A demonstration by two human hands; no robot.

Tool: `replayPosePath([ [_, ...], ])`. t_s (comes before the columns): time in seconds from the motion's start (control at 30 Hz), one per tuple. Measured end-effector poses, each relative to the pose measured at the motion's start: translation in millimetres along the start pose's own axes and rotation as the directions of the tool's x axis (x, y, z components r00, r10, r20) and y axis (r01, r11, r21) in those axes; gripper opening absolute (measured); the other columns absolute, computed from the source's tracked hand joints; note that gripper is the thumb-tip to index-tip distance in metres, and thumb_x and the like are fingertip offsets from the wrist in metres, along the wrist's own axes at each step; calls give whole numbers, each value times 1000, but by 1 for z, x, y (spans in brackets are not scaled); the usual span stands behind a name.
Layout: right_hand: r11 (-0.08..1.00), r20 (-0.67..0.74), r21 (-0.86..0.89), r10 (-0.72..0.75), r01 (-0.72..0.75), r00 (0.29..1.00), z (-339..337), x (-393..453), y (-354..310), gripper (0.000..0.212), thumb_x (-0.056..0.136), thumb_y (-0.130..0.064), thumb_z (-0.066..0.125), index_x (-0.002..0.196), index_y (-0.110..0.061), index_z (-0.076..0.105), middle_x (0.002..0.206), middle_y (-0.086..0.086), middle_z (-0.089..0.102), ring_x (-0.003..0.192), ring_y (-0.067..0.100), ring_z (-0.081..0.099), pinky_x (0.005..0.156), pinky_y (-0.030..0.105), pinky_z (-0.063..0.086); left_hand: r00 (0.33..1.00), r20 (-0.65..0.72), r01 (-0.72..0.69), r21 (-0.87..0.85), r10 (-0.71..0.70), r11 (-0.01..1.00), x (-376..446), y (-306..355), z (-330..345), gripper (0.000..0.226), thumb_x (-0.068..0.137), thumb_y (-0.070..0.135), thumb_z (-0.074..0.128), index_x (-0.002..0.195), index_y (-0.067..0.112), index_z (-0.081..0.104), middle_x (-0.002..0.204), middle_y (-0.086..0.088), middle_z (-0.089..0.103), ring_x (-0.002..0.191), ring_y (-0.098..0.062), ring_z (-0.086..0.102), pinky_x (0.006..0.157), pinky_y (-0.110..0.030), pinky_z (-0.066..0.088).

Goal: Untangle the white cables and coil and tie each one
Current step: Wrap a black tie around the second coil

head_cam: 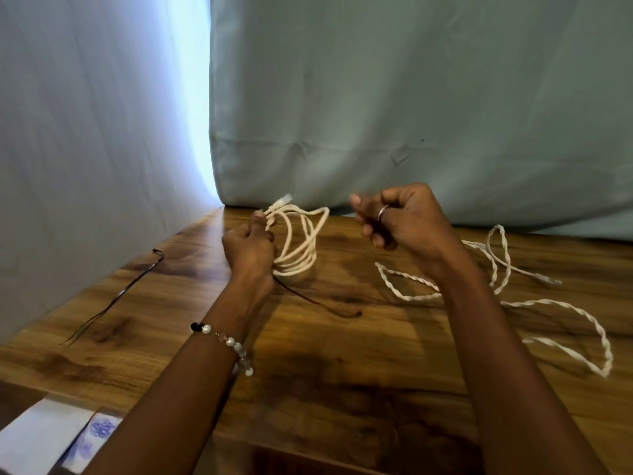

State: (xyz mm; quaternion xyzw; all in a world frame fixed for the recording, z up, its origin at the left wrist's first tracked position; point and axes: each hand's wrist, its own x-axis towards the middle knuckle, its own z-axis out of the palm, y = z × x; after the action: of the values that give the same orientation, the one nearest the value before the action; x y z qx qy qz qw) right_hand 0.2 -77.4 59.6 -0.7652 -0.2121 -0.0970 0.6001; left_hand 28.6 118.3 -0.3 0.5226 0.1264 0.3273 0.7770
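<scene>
My left hand [250, 248] grips a coiled white cable [301, 245] just above the wooden table [342, 389]. The coil's loops hang to the right of my fist and its plug end sticks up above my thumb. A thin dark tie [308, 298] trails from under that hand onto the table. My right hand [400, 217], with a ring on one finger, hovers to the right of the coil. Its fingers are loosely curled and I see nothing in them. A second white cable [582, 317], twisted on itself, lies in loose loops on the table at the right, partly behind my right forearm.
Another thin dark tie [130, 289] lies on the table at the left. White papers [41, 437] sit at the bottom left corner. A pale curtain [376, 97] hangs along the table's far edge and left side.
</scene>
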Motion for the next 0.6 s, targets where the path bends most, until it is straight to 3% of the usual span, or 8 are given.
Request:
replayPosePath([
  [0.03,996,169,-85,45,-31,985,1,-3,-3,23,85,-26,70,77,-4,70,66,10,68,46,14,51,43,24,36,998,-45,45,-29,-47,999,4,0,-2,37,97,23,56,63,8,58,46,3,50,42,-12,44,48,-25,39],
  [0.1,915,469,-403,181,28,865,12,-7,-1,13,83,-22,71,86,-9,73,73,3,72,58,17,61,50,26,43,988,-87,120,-81,-127,989,10,0,-5,37,97,23,56,62,10,58,39,7,48,38,-10,44,45,-22,39],
  [0.17,766,592,-615,290,189,752,38,-8,9,26,79,-30,75,100,-16,71,75,-6,67,70,13,62,58,26,43,976,-91,185,-136,-198,973,12,0,-4,36,97,23,55,64,11,56,35,10,47,32,-5,45,42,-19,39],
  [0.2,719,611,-652,310,240,729,51,-8,14,31,77,-35,77,103,-18,70,77,-8,64,72,11,60,59,26,42,973,-90,199,-150,-214,968,13,0,-4,35,97,24,55,65,10,56,35,10,48,31,-4,46,43,-20,40],
  [0.3,734,665,-600,237,318,708,65,-8,16,20,83,-31,71,94,-15,74,84,3,70,70,10,57,64,33,46,987,-132,96,18,-93,995,15,-4,-5,36,98,25,53,66,9,59,50,0,56,47,-15,53,53,-27,45],
  [0.37,790,718,-493,133,364,683,53,-7,10,17,88,-29,66,89,-15,75,74,2,68,63,10,53,61,35,45,988,-143,-37,193,65,981,17,-9,-8,38,97,31,52,71,5,63,67,-9,61,63,-24,57,62,-38,50],
  [0.43,877,735,-359,56,319,675,41,-8,2,22,92,-29,60,90,-14,76,59,-2,58,53,11,46,54,30,38,987,-106,-84,301,121,950,14,-11,-6,40,97,32,49,76,2,64,72,-11,61,67,-25,57,65,-42,52],
  [0.6,967,586,-143,-90,211,805,39,-10,-2,33,100,-22,46,92,-1,70,54,1,49,47,6,42,48,18,35,993,17,-116,425,121,897,0,-9,0,35,99,26,46,83,2,65,83,-16,68,77,-27,61,72,-40,50],
])
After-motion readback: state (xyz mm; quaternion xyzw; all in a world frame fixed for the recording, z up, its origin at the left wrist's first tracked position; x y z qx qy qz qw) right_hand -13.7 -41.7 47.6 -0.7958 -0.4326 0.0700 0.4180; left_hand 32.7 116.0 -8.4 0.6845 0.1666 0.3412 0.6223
